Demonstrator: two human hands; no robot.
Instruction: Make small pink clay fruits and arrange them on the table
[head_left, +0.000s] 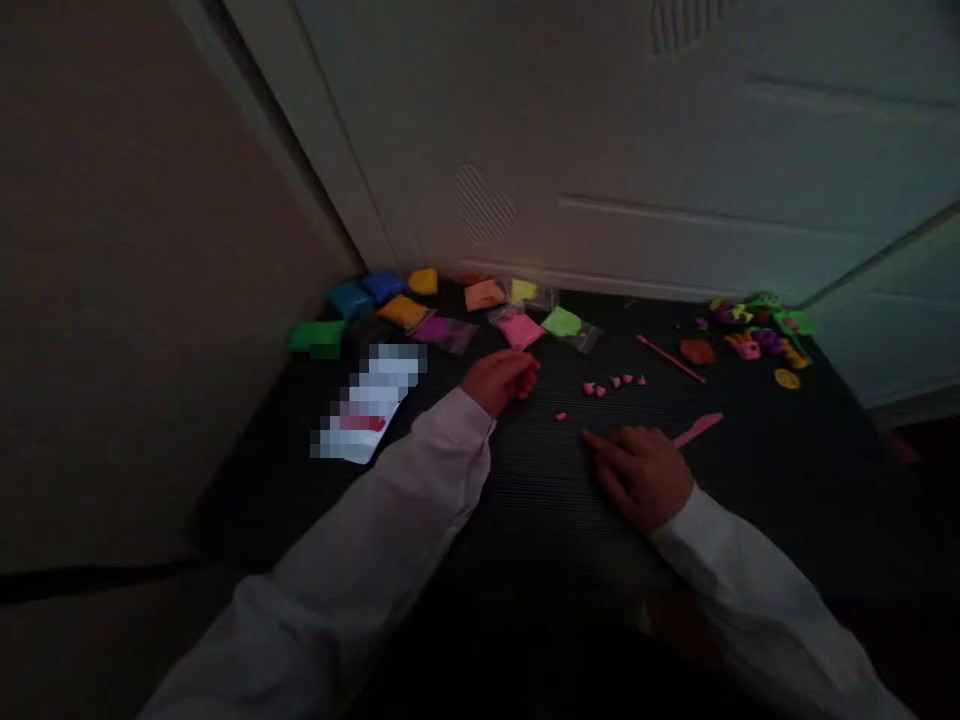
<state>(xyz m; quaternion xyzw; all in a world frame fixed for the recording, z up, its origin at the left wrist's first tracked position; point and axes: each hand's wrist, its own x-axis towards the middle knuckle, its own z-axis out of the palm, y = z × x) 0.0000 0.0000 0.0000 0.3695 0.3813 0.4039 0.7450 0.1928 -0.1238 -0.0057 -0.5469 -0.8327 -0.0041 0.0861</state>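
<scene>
My left hand (501,381) is closed, its fingers curled at the near edge of a clear bag of pink clay (519,329). Whether anything is in those fingers is hidden. My right hand (641,472) has its index finger stretched out low over the dark tabletop, the other fingers partly bent, and nothing visible in it. Just beyond that fingertip lies a small pink clay piece (560,416). Several more little pink clay pieces (601,391) sit in a loose row farther back. A pink plastic clay knife (699,429) lies beside my right hand, partly behind it.
Colourful clay packets line the back left, among them a green one (316,337) and an orange one (405,312). A lit phone (369,405) lies at left. Toward the right are a thin pink stick (671,359), a reddish lump (697,351), a yellow disc (787,379) and colourful figures (769,342).
</scene>
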